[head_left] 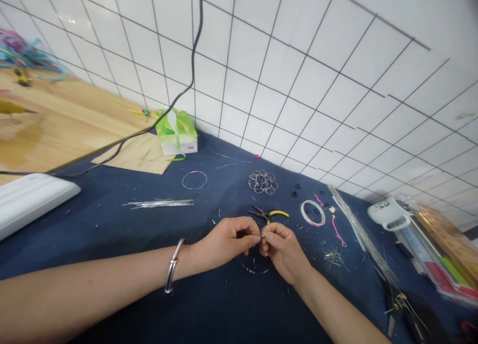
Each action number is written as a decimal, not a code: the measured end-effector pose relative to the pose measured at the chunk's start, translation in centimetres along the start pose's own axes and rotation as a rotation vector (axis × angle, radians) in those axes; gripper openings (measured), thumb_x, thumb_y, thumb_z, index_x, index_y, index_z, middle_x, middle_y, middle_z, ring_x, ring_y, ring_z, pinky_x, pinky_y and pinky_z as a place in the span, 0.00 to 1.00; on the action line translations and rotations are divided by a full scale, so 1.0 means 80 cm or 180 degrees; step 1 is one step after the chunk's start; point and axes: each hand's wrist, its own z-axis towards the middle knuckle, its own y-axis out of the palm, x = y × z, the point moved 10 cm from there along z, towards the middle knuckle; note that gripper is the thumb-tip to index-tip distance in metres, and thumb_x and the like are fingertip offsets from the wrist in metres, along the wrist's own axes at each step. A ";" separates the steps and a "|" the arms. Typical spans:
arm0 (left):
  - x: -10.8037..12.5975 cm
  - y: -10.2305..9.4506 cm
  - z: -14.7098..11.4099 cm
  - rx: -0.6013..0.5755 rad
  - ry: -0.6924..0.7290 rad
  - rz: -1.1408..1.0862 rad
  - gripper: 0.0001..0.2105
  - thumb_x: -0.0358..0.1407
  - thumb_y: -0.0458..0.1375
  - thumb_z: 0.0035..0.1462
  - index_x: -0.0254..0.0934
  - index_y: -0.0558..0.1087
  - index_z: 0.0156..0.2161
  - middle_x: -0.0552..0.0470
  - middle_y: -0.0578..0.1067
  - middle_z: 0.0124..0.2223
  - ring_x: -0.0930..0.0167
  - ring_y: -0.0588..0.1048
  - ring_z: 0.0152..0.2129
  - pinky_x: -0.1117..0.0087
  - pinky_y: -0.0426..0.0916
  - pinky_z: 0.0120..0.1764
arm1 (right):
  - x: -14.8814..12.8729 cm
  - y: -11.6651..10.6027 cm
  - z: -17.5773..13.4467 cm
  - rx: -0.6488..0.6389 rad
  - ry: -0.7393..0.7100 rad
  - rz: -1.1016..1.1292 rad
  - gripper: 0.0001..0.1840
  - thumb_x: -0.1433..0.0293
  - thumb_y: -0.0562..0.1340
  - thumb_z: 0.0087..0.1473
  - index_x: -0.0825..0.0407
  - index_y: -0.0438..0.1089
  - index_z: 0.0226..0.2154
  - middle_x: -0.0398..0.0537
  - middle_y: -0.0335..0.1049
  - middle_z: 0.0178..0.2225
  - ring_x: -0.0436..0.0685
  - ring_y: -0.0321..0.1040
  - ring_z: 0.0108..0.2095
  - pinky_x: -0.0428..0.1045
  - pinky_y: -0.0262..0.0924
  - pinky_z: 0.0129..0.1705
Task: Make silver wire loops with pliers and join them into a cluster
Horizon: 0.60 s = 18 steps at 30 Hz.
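My left hand (pixel 227 242) and my right hand (pixel 282 247) meet over the dark blue cloth, each with thumb and fingers pinched together. Between them they grip a thin wire ring (pixel 255 272), its lower curve hanging below my fingers with small pink bits on it. A short silvery piece shows at my right fingertips; its details are too small to make out. Just beyond my hands lie pliers (pixel 267 213) with yellow handles, partly hidden by my fingers. Further back is a pile of wire rings (pixel 263 182), and a single wire ring (pixel 194 180) rests to its left.
Straight wires (pixel 160 203) lie at left, and a longer wire bundle (pixel 364 232) at right. A white coil (pixel 312 213), wire scraps (pixel 335 257) and a white mug (pixel 388 213) are on the right. A tissue pack (pixel 177 132) stands near the tiled wall; a black cable (pixel 193 60) hangs across.
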 end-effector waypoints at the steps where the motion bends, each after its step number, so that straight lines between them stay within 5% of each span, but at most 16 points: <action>1: 0.000 0.000 0.000 0.0009 -0.0002 0.0014 0.04 0.31 0.52 0.52 0.33 0.68 0.29 0.56 0.68 0.24 0.77 0.67 0.21 0.76 0.62 0.25 | 0.000 0.000 0.000 -0.0005 -0.0007 -0.0001 0.04 0.70 0.63 0.46 0.54 0.68 0.26 0.41 0.62 0.21 0.46 0.56 0.21 0.44 0.51 0.25; 11: -0.002 -0.003 0.000 0.0088 0.0040 0.0098 0.04 0.30 0.52 0.52 0.34 0.67 0.29 0.57 0.68 0.24 0.77 0.67 0.20 0.76 0.62 0.25 | -0.003 -0.005 0.000 0.0130 -0.0060 -0.0128 0.04 0.69 0.62 0.47 0.54 0.67 0.26 0.40 0.62 0.21 0.46 0.56 0.21 0.44 0.51 0.25; 18: -0.005 -0.003 0.001 0.0082 -0.0015 0.0167 0.04 0.31 0.52 0.52 0.34 0.67 0.29 0.57 0.67 0.23 0.77 0.67 0.20 0.76 0.61 0.24 | -0.020 -0.009 -0.005 0.0393 -0.0519 -0.0971 0.04 0.70 0.62 0.47 0.53 0.68 0.26 0.40 0.62 0.21 0.47 0.56 0.22 0.44 0.52 0.27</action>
